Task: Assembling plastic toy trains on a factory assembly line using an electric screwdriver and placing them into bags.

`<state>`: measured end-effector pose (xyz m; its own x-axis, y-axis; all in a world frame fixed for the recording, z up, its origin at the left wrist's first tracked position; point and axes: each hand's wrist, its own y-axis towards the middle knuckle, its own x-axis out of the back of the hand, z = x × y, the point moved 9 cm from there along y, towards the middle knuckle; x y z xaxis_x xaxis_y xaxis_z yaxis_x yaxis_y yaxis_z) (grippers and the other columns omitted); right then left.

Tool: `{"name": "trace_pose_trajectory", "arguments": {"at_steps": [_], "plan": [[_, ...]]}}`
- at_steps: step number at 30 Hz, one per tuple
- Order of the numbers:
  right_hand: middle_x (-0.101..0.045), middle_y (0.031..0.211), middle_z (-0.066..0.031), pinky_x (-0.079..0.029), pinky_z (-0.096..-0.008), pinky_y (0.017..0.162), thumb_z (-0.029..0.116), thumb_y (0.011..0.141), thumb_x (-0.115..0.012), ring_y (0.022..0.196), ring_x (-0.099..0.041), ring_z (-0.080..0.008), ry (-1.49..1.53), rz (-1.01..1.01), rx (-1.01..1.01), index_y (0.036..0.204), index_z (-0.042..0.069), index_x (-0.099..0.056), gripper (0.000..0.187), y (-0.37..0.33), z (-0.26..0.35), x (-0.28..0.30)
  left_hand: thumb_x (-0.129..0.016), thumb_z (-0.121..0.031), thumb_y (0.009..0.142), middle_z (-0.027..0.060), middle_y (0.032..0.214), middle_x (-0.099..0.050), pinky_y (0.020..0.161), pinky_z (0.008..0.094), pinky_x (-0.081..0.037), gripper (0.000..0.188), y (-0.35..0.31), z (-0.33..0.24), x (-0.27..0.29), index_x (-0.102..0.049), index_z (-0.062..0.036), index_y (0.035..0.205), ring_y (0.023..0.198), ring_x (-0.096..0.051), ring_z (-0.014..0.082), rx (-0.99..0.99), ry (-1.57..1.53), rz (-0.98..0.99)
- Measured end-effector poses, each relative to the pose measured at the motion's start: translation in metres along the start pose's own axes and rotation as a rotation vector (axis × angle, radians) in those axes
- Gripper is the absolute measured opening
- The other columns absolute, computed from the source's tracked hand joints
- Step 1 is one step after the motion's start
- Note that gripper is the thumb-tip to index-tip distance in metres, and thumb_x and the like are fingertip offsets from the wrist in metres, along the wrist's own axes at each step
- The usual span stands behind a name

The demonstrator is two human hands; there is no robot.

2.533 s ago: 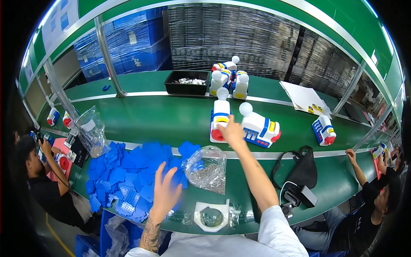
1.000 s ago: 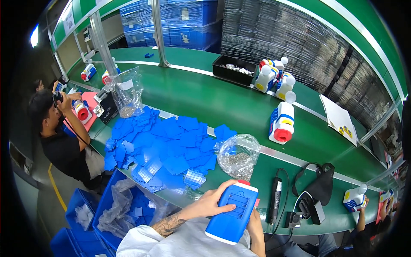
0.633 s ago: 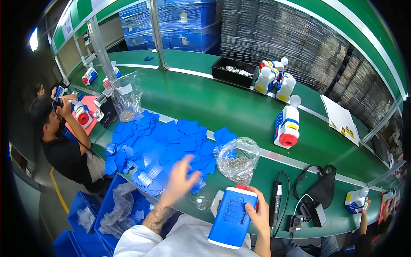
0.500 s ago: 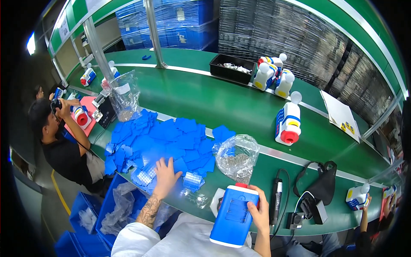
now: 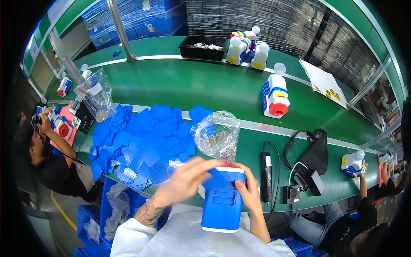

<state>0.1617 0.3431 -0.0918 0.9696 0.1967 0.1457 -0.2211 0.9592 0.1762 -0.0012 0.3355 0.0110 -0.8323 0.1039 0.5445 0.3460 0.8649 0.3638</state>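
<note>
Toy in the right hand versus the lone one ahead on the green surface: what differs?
The held toy shows a flat blue face; the lone toy, a mostly white body with blue trim. The right hand grips the held toy; the lone toy rests untouched. A white ball shows on the lone toy, not the held toy. Both show red.

From the toy (image 5: 221, 207) before us, we have the panel pile (image 5: 145, 137) at ten o'clock — parts bag (image 5: 217, 141) at twelve, corded tool (image 5: 267, 175) at two.
</note>
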Motion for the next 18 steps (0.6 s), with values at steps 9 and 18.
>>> {"name": "trace_pose_trajectory", "arguments": {"at_steps": [9, 18], "plan": [[-0.055, 0.111, -0.0113, -0.043, -0.0302, 0.083, 0.009, 0.081, -0.057, 0.099, -0.054, -0.0172, 0.078, 0.018, -0.051, 0.12, 0.003, -0.049, 0.04, -0.002, 0.0, -0.01, -0.065, -0.008, 0.076, 0.0143, 0.096, -0.064, 0.073, 0.0347, -0.051, 0.031, -0.005, 0.0, -0.049, -0.06, -0.0073, 0.107, 0.084, -0.063, 0.0306, 0.037, -0.269, 0.283], [-0.056, 0.109, -0.0112, -0.043, -0.0288, 0.083, 0.008, 0.082, -0.055, 0.097, -0.055, -0.018, 0.041, -0.008, -0.008, 0.118, 0.003, -0.051, 0.036, 0.0, -0.001, -0.009, -0.061, -0.007, 0.078, 0.014, 0.09, -0.063, 0.071, 0.036, -0.05, 0.032, -0.011, 0.0, -0.057, -0.061, -0.0115, 0.11, 0.079, -0.062, 0.0297, 0.058, -0.24, 0.355]]}}
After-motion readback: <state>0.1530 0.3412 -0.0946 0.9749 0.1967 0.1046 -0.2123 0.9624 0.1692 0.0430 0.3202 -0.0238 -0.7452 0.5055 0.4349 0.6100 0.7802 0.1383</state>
